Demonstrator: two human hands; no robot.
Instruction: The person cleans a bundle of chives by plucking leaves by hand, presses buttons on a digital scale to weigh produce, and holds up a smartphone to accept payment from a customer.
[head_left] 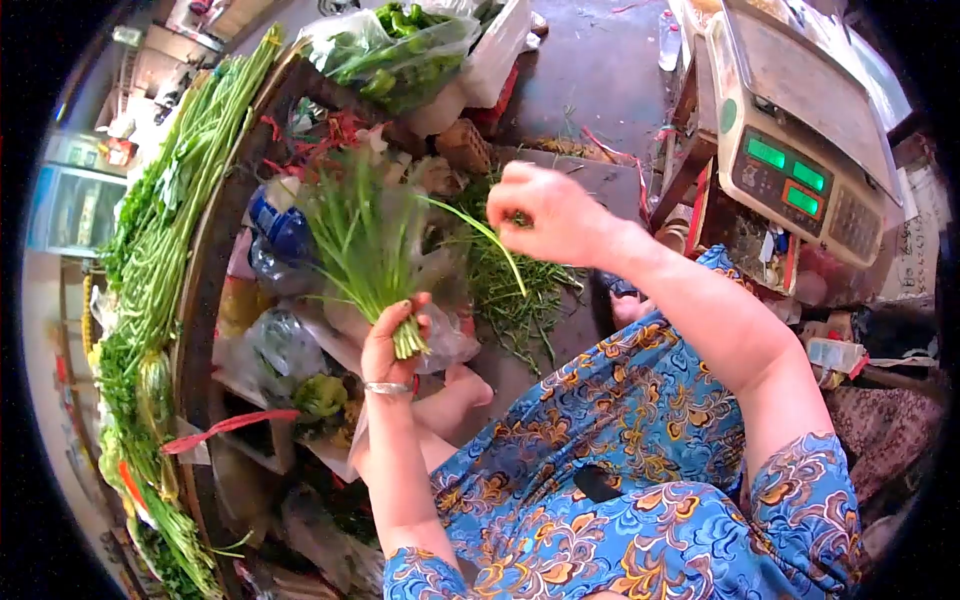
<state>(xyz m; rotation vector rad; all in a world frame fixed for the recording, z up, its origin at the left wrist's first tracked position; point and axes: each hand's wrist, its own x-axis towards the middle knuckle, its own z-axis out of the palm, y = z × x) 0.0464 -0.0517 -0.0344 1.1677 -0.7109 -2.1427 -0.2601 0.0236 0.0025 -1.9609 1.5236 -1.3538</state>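
My left hand point(393, 345) is wrapped round the cut ends of a bunch of long green stalks point(365, 245), whose leafy tips point up and away. To the right, my right hand point(540, 218) is raised with its fingers curled in; a bit of green shows between them. A single pale green blade point(480, 232) hangs in the air between the two hands, and whether the fingers touch it cannot be made out. Beneath the right hand, a loose heap of green trimmings point(525, 300) lies on the floor.
Greens point(200, 190) line a long shelf at the left. Plastic bags point(285, 345) and a blue container point(282, 220) lie below it. A bag of green peppers point(400, 50) stands at the top. At the upper right is a weighing scale point(800, 150) with lit displays.
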